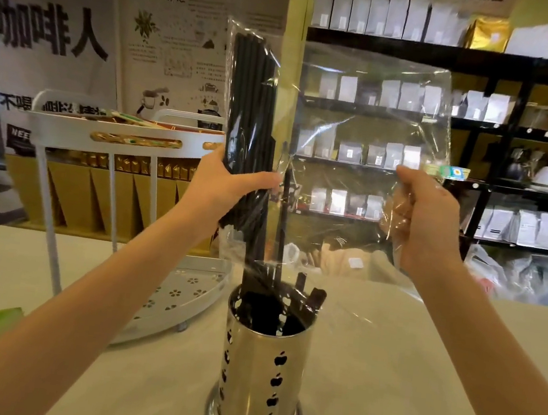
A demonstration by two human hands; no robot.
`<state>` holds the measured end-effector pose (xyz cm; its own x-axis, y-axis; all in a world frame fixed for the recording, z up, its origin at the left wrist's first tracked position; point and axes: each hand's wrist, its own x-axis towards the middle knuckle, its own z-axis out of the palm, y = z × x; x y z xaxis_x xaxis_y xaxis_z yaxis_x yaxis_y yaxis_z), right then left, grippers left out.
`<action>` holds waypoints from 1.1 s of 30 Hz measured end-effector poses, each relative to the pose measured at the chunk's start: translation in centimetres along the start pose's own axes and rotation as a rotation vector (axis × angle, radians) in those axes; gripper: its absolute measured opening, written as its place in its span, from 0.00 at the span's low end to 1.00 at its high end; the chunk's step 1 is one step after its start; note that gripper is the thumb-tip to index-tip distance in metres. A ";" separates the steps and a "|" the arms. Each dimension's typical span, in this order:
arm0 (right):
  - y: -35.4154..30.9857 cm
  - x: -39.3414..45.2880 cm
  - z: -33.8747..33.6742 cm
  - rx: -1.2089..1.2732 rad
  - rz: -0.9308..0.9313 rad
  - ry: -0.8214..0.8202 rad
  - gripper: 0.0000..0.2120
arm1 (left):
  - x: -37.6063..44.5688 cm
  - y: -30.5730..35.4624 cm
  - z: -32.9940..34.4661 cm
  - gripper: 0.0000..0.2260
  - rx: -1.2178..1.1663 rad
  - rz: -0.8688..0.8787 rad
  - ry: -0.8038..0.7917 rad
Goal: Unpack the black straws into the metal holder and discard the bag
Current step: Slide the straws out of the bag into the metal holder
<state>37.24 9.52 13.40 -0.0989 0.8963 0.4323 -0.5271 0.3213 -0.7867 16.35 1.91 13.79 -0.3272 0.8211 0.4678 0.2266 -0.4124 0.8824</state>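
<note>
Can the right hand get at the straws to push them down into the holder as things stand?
Probably not directly. The right hand grips the clear bag, and the straws sit inside it on the far side, under the left hand. The plastic covers them down to the holder.

Two bare hands, left and right, one clear plastic bag, one metal holder, one white two-tier rack on a single counter; the black straws are bundled too tightly to count.
</note>
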 end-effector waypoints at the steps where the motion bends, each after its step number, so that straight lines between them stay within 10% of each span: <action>1: 0.1 0.0 -0.1 -0.006 0.002 0.015 0.19 | -0.1 -0.3 0.1 0.17 -0.003 0.005 0.002; 16: 0.6 1.0 -0.7 -0.251 -0.112 0.086 0.10 | 0.1 -1.1 0.8 0.13 0.014 0.027 0.028; 33: -0.7 1.8 -0.2 -0.139 -0.166 0.069 0.20 | 1.2 1.2 1.0 0.20 -0.010 0.125 -0.162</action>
<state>37.61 11.02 14.61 0.0398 0.8449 0.5334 -0.4092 0.5008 -0.7627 17.14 2.82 15.40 -0.1455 0.8157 0.5598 0.2464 -0.5181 0.8190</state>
